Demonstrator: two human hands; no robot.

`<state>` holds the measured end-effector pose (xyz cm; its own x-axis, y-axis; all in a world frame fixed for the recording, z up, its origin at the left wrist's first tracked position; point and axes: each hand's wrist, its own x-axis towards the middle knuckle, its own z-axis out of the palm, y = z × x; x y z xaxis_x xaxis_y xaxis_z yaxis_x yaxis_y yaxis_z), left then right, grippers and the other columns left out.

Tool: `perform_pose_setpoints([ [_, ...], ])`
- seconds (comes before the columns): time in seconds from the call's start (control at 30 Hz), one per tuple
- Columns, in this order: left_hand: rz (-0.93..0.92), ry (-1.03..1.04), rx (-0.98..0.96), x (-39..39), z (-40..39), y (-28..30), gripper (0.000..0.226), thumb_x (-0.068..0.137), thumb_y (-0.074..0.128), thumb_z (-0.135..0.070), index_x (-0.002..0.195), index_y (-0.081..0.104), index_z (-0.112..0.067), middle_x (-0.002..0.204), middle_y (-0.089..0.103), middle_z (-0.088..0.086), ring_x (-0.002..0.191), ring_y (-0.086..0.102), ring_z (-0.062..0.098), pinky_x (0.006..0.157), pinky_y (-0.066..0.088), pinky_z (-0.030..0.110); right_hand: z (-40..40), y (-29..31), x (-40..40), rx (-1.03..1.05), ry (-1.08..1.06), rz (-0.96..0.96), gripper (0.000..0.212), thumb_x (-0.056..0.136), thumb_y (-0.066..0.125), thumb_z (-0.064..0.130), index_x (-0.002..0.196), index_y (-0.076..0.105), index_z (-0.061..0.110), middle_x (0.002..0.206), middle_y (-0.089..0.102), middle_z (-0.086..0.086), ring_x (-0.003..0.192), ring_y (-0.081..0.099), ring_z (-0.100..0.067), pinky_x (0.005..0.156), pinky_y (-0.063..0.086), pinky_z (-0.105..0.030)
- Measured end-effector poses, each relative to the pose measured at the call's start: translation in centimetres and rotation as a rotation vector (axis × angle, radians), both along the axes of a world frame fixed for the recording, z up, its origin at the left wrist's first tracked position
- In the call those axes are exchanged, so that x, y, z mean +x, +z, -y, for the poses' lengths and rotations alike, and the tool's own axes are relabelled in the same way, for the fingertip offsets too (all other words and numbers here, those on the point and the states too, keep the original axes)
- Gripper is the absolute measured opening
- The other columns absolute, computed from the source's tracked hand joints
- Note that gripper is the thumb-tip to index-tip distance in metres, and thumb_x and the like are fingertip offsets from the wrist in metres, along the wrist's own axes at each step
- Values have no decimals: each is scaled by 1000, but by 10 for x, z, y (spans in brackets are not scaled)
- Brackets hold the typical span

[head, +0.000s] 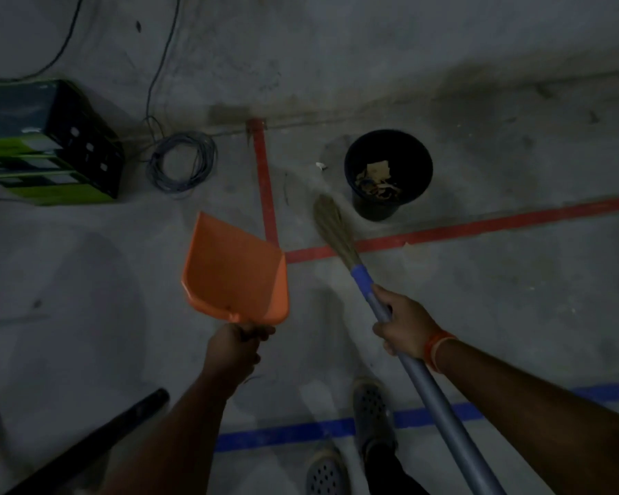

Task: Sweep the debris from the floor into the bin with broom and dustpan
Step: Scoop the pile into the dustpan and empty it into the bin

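Note:
My left hand (233,346) grips the handle of an orange dustpan (235,269), held above the floor with its pan empty. My right hand (402,323) grips the grey handle of a broom (336,226), whose straw head points toward a black bin (388,173). The bin stands upright past the red tape line and holds scraps of paper and debris. A small white scrap (321,166) lies on the floor left of the bin, and a pale scrap (406,245) lies by the red tape.
A green and black crate (47,144) stands at the left, with a coiled cable (182,162) beside it. Red tape lines (479,226) and a blue one (283,432) cross the concrete floor. A black bar (97,444) lies at bottom left. My feet (370,412) are below.

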<state>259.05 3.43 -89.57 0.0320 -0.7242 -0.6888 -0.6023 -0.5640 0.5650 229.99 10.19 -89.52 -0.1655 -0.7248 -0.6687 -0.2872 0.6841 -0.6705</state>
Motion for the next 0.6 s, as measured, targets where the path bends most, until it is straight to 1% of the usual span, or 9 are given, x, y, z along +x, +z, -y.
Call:
perform_pose_setpoints([
  [0.13,-12,-20,-34,9,-11,4,39,91,46,4,86,78,-18,84,74,4,50,56,15,45,41,28,30,5,10,-84,7,-35,81,81,63,2,151,30,28,111,62,-12,60,66,-26,49,54,-31],
  [0.23,-24,-6,-49,11,-13,3,39,92,46,5,89,78,-17,88,74,4,50,55,14,44,40,27,78,7,8,-130,33,-75,80,80,62,0,150,32,24,108,62,-10,56,65,-24,46,51,-28],
  [0.3,-45,8,-65,9,-11,0,40,94,47,4,90,79,-19,91,74,2,50,54,14,43,39,26,114,7,3,-131,64,-76,81,77,60,-2,149,33,23,107,61,-14,60,66,-28,48,55,-33],
  [0.33,-51,9,-72,8,-11,-1,40,94,47,3,91,79,-20,92,74,1,50,54,14,42,38,25,130,6,1,-109,75,-65,80,74,59,-3,146,36,24,102,60,-19,62,65,-32,53,58,-40],
  [0.4,-52,7,-67,6,-11,-6,40,95,47,3,91,79,-20,92,74,1,52,55,15,41,38,24,152,-2,-3,-47,70,-58,68,70,53,-7,132,45,20,89,57,-23,64,62,-37,59,57,-51],
  [0.47,-57,9,-53,4,-14,-10,37,97,47,2,91,78,-18,91,73,2,54,56,15,42,39,23,161,-11,-5,16,77,-100,47,73,49,-6,118,50,8,83,56,-23,67,62,-38,63,57,-54],
  [0.53,-64,8,-36,4,-19,-15,37,97,48,2,91,78,-18,91,73,1,54,57,14,44,40,24,158,-23,-6,81,95,-121,31,82,50,-1,113,54,-1,90,60,-26,75,64,-40,73,58,-57],
  [0.57,-64,11,-28,4,-21,-18,37,97,48,2,90,78,-19,91,74,1,54,57,14,44,41,25,152,-29,-6,111,101,-126,29,85,49,1,114,55,-1,94,61,-25,79,65,-40,75,58,-56],
  [0.6,-58,15,-24,5,-23,-20,38,97,48,2,90,78,-19,91,74,1,54,58,14,44,41,26,145,-35,-7,134,102,-127,30,87,47,1,116,54,0,94,60,-24,78,64,-39,72,59,-53],
])
